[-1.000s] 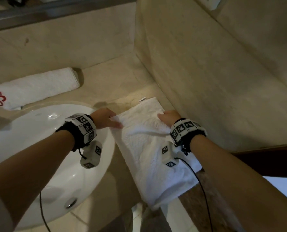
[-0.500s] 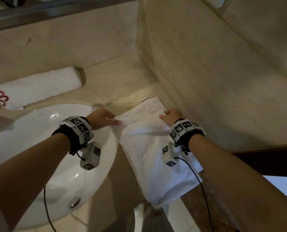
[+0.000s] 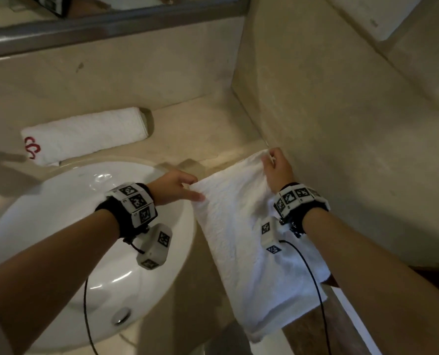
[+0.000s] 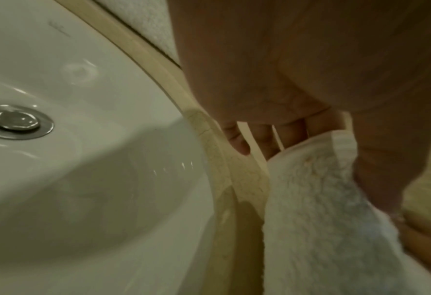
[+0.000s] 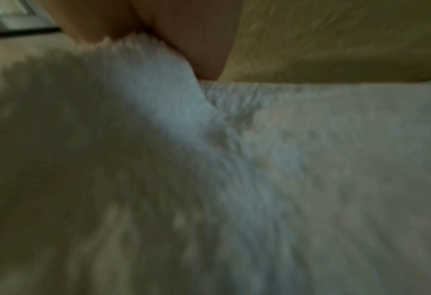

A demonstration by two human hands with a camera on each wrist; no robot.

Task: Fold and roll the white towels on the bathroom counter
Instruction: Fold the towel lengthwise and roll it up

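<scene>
A folded white towel [image 3: 241,234] lies lengthwise on the beige counter [image 3: 213,129] right of the sink, its near end hanging over the counter's front edge. My left hand [image 3: 180,187] pinches the towel's far left corner. My right hand [image 3: 277,166] grips the far right corner and lifts it off the counter by the side wall. In the left wrist view the towel [image 4: 317,209] runs from under my thumb toward the camera, with my fingers [image 4: 262,139] behind its edge. The right wrist view is blurred, filled by towel [image 5: 234,159]. A rolled white towel [image 3: 85,134] with a red emblem lies behind the sink.
A white round sink [image 3: 59,252] with a metal drain [image 3: 121,315] sits left of the towel. A beige side wall [image 3: 341,124] rises close on the right. A mirror frame [image 3: 85,29] runs along the back wall.
Both hands moved from pressing flat on the towel's middle up to its far corners and took hold. The far edge now rises off the counter, most on the right.
</scene>
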